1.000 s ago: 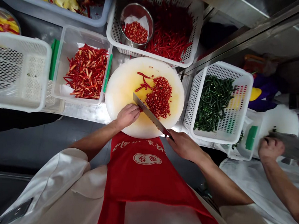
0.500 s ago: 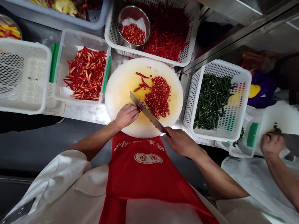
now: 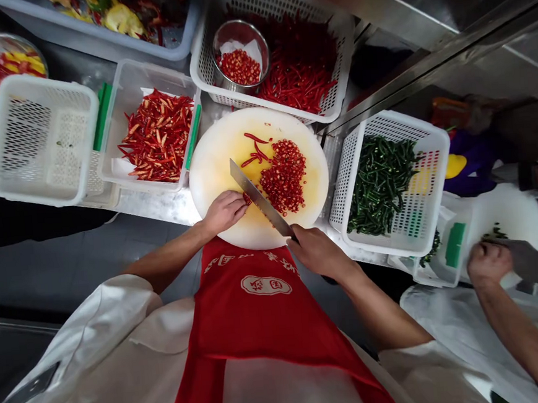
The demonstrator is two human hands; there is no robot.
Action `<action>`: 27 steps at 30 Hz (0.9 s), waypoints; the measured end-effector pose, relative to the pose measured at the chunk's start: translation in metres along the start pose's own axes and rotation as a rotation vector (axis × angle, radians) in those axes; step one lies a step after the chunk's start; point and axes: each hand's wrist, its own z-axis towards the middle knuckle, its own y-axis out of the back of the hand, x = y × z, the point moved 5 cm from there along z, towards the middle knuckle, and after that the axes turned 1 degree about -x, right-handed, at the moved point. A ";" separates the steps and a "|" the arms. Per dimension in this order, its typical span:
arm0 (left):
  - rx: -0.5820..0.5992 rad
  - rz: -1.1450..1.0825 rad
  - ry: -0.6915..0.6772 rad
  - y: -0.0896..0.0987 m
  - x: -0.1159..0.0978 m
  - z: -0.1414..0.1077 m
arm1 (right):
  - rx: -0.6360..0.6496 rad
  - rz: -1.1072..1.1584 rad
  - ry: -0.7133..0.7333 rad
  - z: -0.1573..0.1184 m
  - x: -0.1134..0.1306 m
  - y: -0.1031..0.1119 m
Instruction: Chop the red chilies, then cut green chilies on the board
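Observation:
A round white cutting board (image 3: 217,140) lies in front of me. My left hand (image 3: 226,212) rests at its lower left edge, fingers curled together on red chilies (image 3: 247,199) that show at the fingertips. In my right hand (image 3: 317,247) is the handle of a cleaver (image 3: 262,199), its blade slanting up and left beside my left fingertips. Right of the blade lies a pile of chopped red chili (image 3: 284,176). Several whole red chilies (image 3: 256,148) lie above the blade.
Left stand a tub of red chilies (image 3: 156,136) and a white basket (image 3: 44,191). Behind the board, a basket (image 3: 271,105) holds red chilies and a metal bowl (image 3: 241,54). Right is a basket of green chilies (image 3: 381,180); beyond it, another person's hand (image 3: 489,263) near a blade.
The cleaver and my right hand have shifted slightly left. My left hand has also moved a little left, still at the chilies.

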 end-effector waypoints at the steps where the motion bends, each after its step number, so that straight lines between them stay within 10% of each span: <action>1: 0.013 0.005 -0.002 -0.001 0.000 0.000 | 0.017 0.018 -0.017 -0.009 -0.001 -0.002; 8: 0.083 0.008 -0.043 -0.006 0.001 0.003 | -0.018 0.034 -0.066 0.021 0.005 -0.046; 15: -0.014 -0.036 -0.005 0.005 0.004 -0.007 | -0.037 -0.026 0.013 0.015 0.006 -0.012; 22: 0.027 0.009 0.048 0.002 0.007 -0.011 | -0.053 0.061 -0.067 0.021 0.014 -0.048; 27: 0.030 -0.030 0.021 0.005 0.009 -0.011 | -0.056 -0.003 -0.034 0.028 0.014 -0.032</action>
